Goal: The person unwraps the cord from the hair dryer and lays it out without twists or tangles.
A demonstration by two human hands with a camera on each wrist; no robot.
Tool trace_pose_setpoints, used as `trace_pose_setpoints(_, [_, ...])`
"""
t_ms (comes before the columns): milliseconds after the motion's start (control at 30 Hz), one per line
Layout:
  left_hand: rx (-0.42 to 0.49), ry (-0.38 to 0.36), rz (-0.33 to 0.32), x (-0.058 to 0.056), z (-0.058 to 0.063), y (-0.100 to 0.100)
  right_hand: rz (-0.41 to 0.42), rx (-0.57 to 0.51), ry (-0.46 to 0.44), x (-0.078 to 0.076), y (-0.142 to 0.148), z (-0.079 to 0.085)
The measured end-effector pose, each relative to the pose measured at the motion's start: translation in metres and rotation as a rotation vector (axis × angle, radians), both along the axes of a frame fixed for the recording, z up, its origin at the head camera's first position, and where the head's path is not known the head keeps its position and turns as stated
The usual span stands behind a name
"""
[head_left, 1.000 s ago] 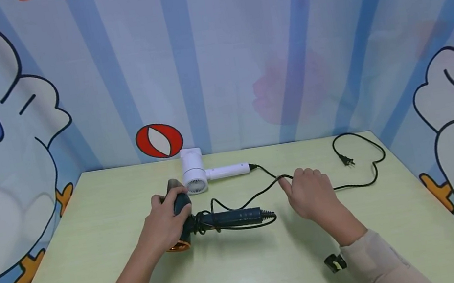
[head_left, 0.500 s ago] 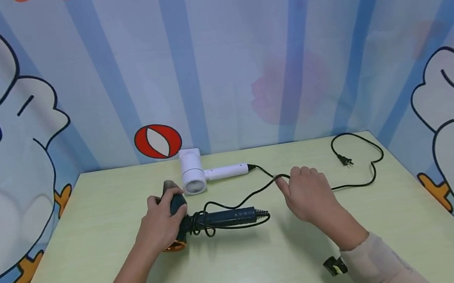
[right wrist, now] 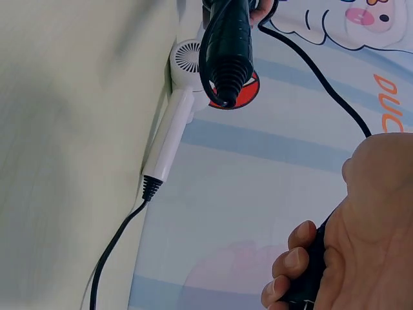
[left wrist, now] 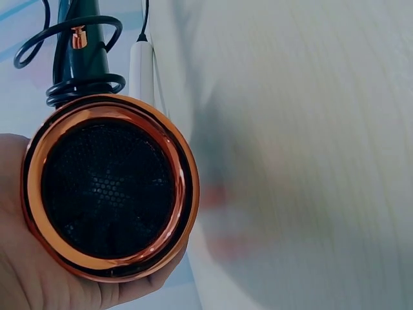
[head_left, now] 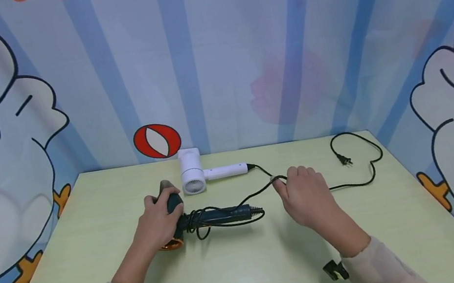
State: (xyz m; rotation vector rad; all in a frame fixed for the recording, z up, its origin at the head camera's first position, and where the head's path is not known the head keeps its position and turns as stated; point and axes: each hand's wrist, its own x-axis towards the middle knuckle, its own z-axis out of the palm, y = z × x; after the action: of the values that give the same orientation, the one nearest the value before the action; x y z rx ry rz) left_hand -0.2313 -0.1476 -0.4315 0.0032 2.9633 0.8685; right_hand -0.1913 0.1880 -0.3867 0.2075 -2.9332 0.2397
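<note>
In the head view my left hand [head_left: 158, 226] grips the head of a dark green hair dryer [head_left: 225, 216] with a copper-coloured rim. The wrist view shows that round rim and dark grille [left wrist: 106, 187] facing the camera. Black cord [head_left: 203, 214] is wound round the handle near the head, with a loose loop hanging below. From there the cord runs across to my right hand [head_left: 309, 195], whose fingers are curled round it. A black piece [right wrist: 306, 274], probably the cord's plug, lies in that palm, partly hidden. Shadows below suggest both hands are above the table.
A white hair dryer [head_left: 193, 174] lies behind on the pale table [head_left: 248, 276]. Its black cord passes behind my right hand and curves to a plug [head_left: 345, 160] at the back right. A cartoon-printed curtain [head_left: 219, 63] stands behind the table.
My left hand and the dark green dryer have shifted slightly left. The raised bend of cord over the handle has sunk down onto it. My right hand keeps its grip.
</note>
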Motion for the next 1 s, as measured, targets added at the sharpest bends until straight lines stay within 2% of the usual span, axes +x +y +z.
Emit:
trace_pose_setpoints(500, [0.009,0.007,-0.013,-0.002,0.003,0.002,0.015,0.042,0.111,0.017,-0.002,0.0])
trace_pose_setpoints(1000, [0.008,0.014,-0.014,-0.005,0.002,0.0,0.043,0.036,0.111,0.04,-0.002,0.003])
